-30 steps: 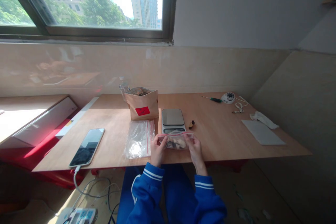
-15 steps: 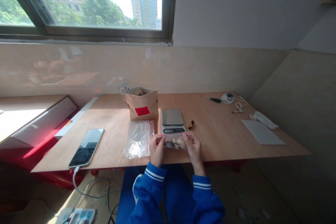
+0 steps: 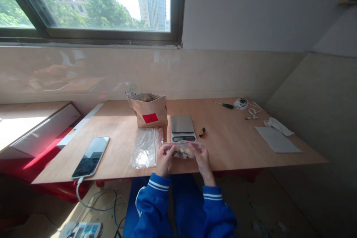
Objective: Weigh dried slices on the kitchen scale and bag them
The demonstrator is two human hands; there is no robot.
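Between my hands is a small clear zip bag with a red strip along its top and pale and dark pieces inside. My left hand pinches its left side, and my right hand pinches it right of the middle, near the top. Just beyond the bag sits a digital kitchen scale with a bare metal plate. A small dark-and-tan piece lies to the right of the scale. Left of my hands lies a stack of clear zip bags; behind it stands an open brown paper pouch with a red label.
A phone on a charging cable lies at the left, and a water bottle stands behind the pouch. At the back right are a screwdriver, a dome camera with its cable, and a white sheet. The table's front edge is close.
My right hand has shifted left along the bag's top, closer to my left hand, and the bag looks more bunched. The view has moved slightly.
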